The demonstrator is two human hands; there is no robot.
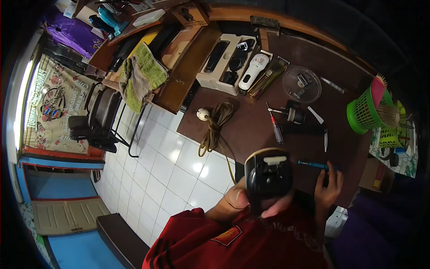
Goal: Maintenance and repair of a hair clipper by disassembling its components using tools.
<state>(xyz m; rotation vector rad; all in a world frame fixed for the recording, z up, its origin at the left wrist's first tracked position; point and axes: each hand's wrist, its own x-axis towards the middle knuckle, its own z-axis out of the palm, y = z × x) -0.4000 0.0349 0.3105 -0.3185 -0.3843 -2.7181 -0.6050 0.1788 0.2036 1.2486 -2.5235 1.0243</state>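
Close to my chest, my left hand [238,196] grips a black hair clipper [270,179] with a gold-coloured edge and a cream piece near its top. It is held upright, and its underside and part of my grip are hidden. On the brown table, my right hand [329,186] has its fingers apart. A fingertip overlaps the end of a small blue screwdriver [312,165] lying there. Farther up lie a red-and-clear screwdriver [275,127] and a white comb-like strip [316,114]. A brown cord bundle [216,127] with a white plug [203,114] trails a strand toward my left hand.
A white clipper [254,71], a gold clipper [271,77] and a box of black attachments [227,62] stand at the back. A clear round dish [302,96] holds metal parts. Green basket [365,112] stands right. A towel [144,76] hangs left, above white floor tiles [172,172].
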